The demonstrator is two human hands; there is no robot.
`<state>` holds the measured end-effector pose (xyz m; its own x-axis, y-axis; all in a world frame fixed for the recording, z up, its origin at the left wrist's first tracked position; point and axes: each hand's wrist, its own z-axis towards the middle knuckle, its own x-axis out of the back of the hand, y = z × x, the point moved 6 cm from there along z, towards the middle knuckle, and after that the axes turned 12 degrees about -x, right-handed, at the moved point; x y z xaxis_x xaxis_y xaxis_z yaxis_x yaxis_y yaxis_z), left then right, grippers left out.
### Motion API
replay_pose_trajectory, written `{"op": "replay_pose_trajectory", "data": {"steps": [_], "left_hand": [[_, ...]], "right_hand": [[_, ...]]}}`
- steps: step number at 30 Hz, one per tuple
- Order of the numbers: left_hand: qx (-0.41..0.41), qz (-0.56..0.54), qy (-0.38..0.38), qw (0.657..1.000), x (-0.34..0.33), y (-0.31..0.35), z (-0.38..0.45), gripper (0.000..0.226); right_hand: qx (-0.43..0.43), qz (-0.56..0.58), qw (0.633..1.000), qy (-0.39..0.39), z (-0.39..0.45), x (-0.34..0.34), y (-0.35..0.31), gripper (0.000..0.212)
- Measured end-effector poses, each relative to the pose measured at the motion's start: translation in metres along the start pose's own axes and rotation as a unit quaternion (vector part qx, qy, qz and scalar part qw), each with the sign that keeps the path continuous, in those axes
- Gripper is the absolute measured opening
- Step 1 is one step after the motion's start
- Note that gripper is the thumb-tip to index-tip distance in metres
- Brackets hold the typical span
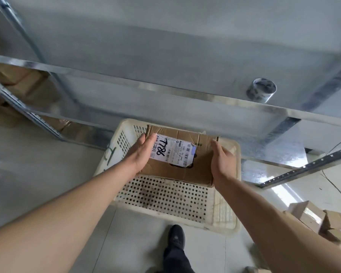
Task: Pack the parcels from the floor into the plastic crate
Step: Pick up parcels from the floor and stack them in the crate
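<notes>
Plainly, the fingers of the left hand [141,154] lie straight and pressed together, flat against the left edge of the cardboard parcel [182,154], partly covering its shipping label [172,151]. The right hand [221,160] mirrors it with straight fingers along the right edge; whether they actually touch the cardboard there I cannot tell. Neither hand curls round anything, so the parcel is carried, if at all, only by sideways squeeze between flat palms.

It sits in the far half of the perforated plastic crate [161,196]; the near half of the crate floor shows bare. Whether it already rests on the bottom is unclear.

The likely trouble: if it is not yet down, easing the squeeze unevenly could tip it or drop it askew, wedging a corner against the far wall. Its torn, dented top suggests weak walls that may buckle under pressure. More parcels [315,217] wait on the floor at near right, and a crooked first one would waste room for them.
</notes>
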<state>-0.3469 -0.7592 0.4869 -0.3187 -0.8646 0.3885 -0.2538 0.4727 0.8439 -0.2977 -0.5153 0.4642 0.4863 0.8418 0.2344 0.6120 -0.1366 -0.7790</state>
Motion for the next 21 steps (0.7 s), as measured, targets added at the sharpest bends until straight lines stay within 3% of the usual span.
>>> {"op": "replay_pose_trajectory", "data": {"steps": [3, 11, 17, 21], "left_hand": [[0.021, -0.013, -0.002, 1.0, 0.007, -0.014, 0.02, 0.074], [0.048, -0.019, -0.022, 0.998, 0.015, -0.078, 0.08, 0.07], [0.079, 0.045, -0.028, 0.995, 0.021, -0.16, 0.14, 0.062], [0.09, 0.049, -0.032, 0.994, 0.026, -0.209, 0.175, 0.052]], "right_hand": [[-0.025, -0.015, 1.0, -0.01, 0.02, -0.026, 0.007, 0.049], [-0.05, -0.051, 0.997, -0.014, 0.066, -0.088, 0.039, 0.036], [-0.084, -0.081, 0.993, 0.016, 0.105, -0.139, 0.083, 0.023], [-0.111, -0.093, 0.989, 0.007, 0.132, -0.18, 0.118, 0.028]]}}
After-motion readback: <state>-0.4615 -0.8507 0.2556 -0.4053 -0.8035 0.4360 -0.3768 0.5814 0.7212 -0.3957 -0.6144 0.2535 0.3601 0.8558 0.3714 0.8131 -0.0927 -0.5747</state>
